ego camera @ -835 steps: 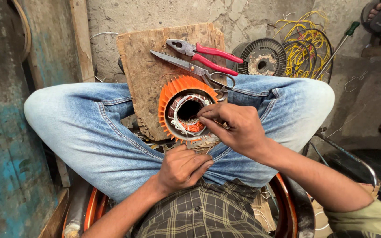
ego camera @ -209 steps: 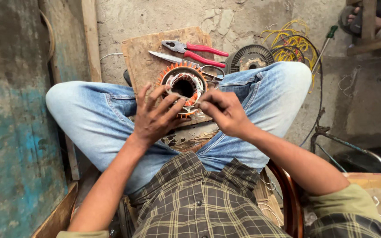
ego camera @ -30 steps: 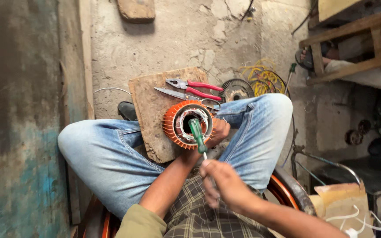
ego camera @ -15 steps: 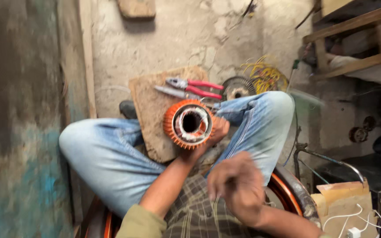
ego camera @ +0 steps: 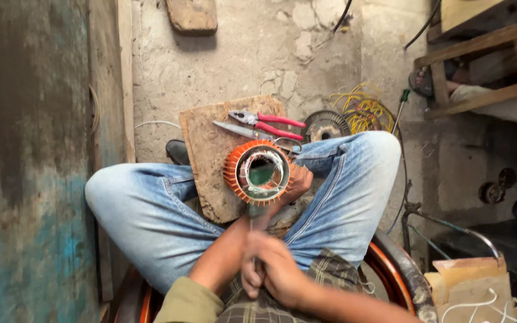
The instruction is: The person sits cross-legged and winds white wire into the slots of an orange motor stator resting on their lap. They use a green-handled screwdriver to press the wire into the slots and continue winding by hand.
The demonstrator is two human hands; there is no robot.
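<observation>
1. Presently my left hand [ego camera: 291,182] cups the orange stator [ego camera: 259,173] upright between my knees, fingers wrapped round it, steadying its bore.
2. My right hand [ego camera: 273,269], fingers closed, grips a thin tool [ego camera: 251,230] aimed upward into it.

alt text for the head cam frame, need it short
A seated person in jeans props an orange motor stator between the knees with the left hand, while the right hand grips a thin tool pushed into its bore. Red-handled pliers lie on a wooden board behind it.
</observation>
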